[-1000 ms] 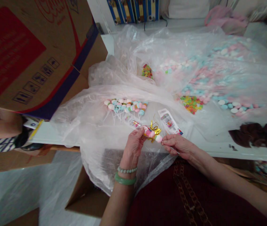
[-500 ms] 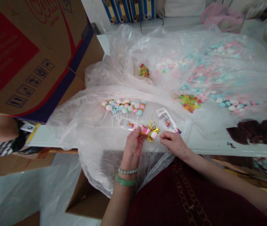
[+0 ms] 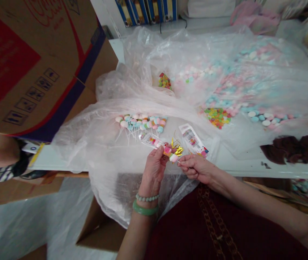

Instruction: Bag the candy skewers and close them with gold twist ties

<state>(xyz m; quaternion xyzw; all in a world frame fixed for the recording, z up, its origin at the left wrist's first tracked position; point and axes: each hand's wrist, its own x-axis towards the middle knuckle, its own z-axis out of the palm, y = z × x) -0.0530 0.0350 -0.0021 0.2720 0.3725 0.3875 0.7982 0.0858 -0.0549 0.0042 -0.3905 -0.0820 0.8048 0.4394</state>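
My left hand (image 3: 156, 162), with a green bangle and bead bracelet at the wrist, pinches a small clear printed plastic bag (image 3: 150, 140). A marshmallow candy skewer (image 3: 174, 157) lies at the bag's near end, its outermost piece white and pink. My right hand (image 3: 196, 167) is closed on the skewer's thin white stick. Gold foil strips (image 3: 179, 149) stick out beside the skewer; I cannot tell what holds them. Just behind my right hand lies a stack of flat printed bags (image 3: 193, 139). Several finished marshmallow skewers (image 3: 143, 122) rest in a row behind my left hand.
Loose marshmallows (image 3: 232, 86) spread under plastic sheeting at the right. Coloured ring candies (image 3: 217, 117) form a pile, with more candies (image 3: 165, 81) farther back. A large carton (image 3: 34, 72) stands left, near another person's arm (image 3: 0, 148). Brown cloth (image 3: 295, 150) lies right.
My right hand has moved left and closer to my left hand, fingers now more curled round the stick. The bag's far end has tipped up slightly.
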